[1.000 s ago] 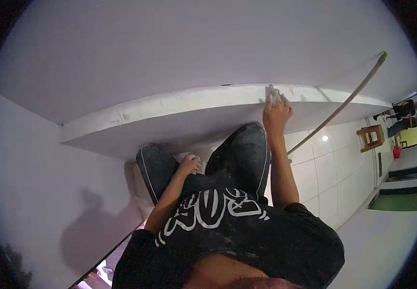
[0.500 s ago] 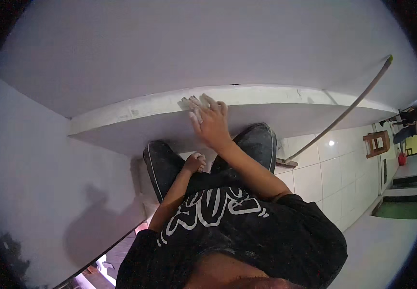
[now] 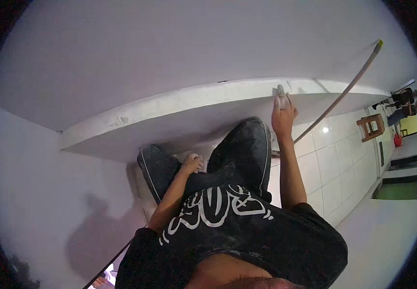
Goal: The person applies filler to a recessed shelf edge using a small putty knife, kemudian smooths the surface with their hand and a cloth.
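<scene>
My right hand [image 3: 284, 108] reaches out to the white ledge [image 3: 194, 98] at the foot of the wall. Its fingers are stretched forward, powdered white, with the tips on the ledge's top; I see nothing plainly held in them. Down between my knees, my left hand [image 3: 193, 164] stays near my lap with its fingers curled and whitened. Whether anything is inside those fingers is hidden. A dark mark [image 3: 223, 81] shows where the ledge meets the wall.
A long pole [image 3: 345, 91] leans on the wall beyond my right arm, its foot on the white tiled floor [image 3: 309, 166]. A wooden stool [image 3: 371, 127] and a red object [image 3: 397, 140] stand farther right, near another person [image 3: 401, 103]. A side wall [image 3: 20, 183] closes the left.
My right hand has slid right along the ledge, from in front of my knees to beyond the right knee, its fingers now closer together. The left hand stays near my lap.
</scene>
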Demonstrator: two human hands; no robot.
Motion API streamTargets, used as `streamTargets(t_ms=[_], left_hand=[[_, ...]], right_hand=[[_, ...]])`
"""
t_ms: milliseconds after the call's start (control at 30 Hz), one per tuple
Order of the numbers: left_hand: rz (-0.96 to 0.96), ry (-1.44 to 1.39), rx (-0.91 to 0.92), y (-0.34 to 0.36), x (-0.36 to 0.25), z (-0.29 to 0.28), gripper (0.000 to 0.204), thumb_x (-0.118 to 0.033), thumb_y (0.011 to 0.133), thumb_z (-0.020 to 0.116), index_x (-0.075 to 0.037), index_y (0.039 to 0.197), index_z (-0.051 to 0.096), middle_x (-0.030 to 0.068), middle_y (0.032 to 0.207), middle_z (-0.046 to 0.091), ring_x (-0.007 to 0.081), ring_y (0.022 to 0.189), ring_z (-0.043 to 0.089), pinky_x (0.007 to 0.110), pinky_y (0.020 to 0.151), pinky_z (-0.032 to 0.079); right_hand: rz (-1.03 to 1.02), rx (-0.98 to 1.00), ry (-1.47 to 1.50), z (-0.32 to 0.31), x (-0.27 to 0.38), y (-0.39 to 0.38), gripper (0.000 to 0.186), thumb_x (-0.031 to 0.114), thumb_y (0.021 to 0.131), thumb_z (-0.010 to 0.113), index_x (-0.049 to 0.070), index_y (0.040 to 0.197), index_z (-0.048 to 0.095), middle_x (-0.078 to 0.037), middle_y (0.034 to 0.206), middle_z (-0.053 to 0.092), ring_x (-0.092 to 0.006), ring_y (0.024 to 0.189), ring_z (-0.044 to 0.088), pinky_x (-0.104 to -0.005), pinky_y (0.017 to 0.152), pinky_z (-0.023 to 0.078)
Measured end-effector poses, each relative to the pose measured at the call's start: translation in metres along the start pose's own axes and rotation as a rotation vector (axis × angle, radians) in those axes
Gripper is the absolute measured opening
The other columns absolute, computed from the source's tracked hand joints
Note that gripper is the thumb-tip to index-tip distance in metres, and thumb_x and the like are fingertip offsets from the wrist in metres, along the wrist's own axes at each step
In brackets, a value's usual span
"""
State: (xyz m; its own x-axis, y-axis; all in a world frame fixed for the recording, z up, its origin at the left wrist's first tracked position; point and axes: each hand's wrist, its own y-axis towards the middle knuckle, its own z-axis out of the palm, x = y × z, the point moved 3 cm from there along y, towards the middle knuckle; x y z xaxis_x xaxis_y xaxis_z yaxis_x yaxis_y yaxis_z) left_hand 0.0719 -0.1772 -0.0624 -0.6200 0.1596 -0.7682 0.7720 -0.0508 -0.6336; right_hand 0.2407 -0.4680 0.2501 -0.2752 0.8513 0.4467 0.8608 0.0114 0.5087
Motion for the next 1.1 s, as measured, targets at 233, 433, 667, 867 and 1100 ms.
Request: streamTargets(t_ms=[233, 433, 667, 867, 1100], left_hand=[[-0.038, -0.024, -0.038, -0.020, -0.025, 0.005, 0.035, -0.030, 0.098, 0.052, 0.000, 0.116, 0.058, 0.0118, 0.087, 0.069, 0.0196, 0.070, 0.065, 0.035, 0.054, 0.053], [0.057, -0.236, 0.059, -0.001, 0.001, -0.006, 0.032, -0.032, 0.095, 0.054, -0.002, 0.105, 0.059, 0.0120, 0.084, 0.068, 0.0200, 0.066, 0.063, 0.036, 0.054, 0.052], [0.023, -0.297, 0.018, -0.020, -0.009, -0.010, 0.027, -0.028, 0.095, 0.053, -0.002, 0.103, 0.060, 0.0114, 0.083, 0.068, 0.0201, 0.065, 0.063, 0.037, 0.054, 0.053], [0.023, -0.073, -0.040, -0.020, -0.020, -0.003, 0.027, -0.025, 0.097, 0.051, -0.001, 0.105, 0.060, 0.0115, 0.083, 0.068, 0.0207, 0.063, 0.064, 0.036, 0.051, 0.053], [0.023, -0.013, -0.052, -0.026, -0.035, 0.006, 0.031, -0.029, 0.097, 0.051, -0.001, 0.106, 0.060, 0.0120, 0.084, 0.069, 0.0211, 0.065, 0.065, 0.035, 0.050, 0.052]], right_hand=[[-0.181, 0.120, -0.491, 0.049, 0.089, 0.005, 0.045, 0.036, 0.097, 0.052, 0.005, 0.128, 0.060, -0.016, 0.130, 0.061, -0.0318, 0.129, 0.050, -0.0552, 0.102, 0.033], [-0.479, 0.089, -0.056, 0.095, 0.204, -0.035, 0.043, 0.032, 0.098, 0.051, 0.003, 0.129, 0.059, -0.013, 0.132, 0.060, -0.0290, 0.130, 0.048, -0.0546, 0.103, 0.033], [-0.567, 0.088, 0.036, 0.072, 0.171, -0.030, 0.040, 0.027, 0.097, 0.052, 0.016, 0.135, 0.057, -0.006, 0.139, 0.055, -0.0277, 0.134, 0.044, -0.0536, 0.106, 0.029], [-0.157, 0.112, -0.288, 0.037, 0.032, 0.004, 0.044, 0.031, 0.101, 0.042, 0.016, 0.142, 0.050, -0.005, 0.141, 0.055, -0.0307, 0.135, 0.043, -0.0553, 0.108, 0.027], [-0.085, 0.010, -0.437, 0.029, 0.049, -0.007, 0.048, 0.036, 0.103, 0.036, 0.017, 0.146, 0.045, -0.007, 0.147, 0.049, -0.0280, 0.140, 0.036, -0.0531, 0.111, 0.022]])
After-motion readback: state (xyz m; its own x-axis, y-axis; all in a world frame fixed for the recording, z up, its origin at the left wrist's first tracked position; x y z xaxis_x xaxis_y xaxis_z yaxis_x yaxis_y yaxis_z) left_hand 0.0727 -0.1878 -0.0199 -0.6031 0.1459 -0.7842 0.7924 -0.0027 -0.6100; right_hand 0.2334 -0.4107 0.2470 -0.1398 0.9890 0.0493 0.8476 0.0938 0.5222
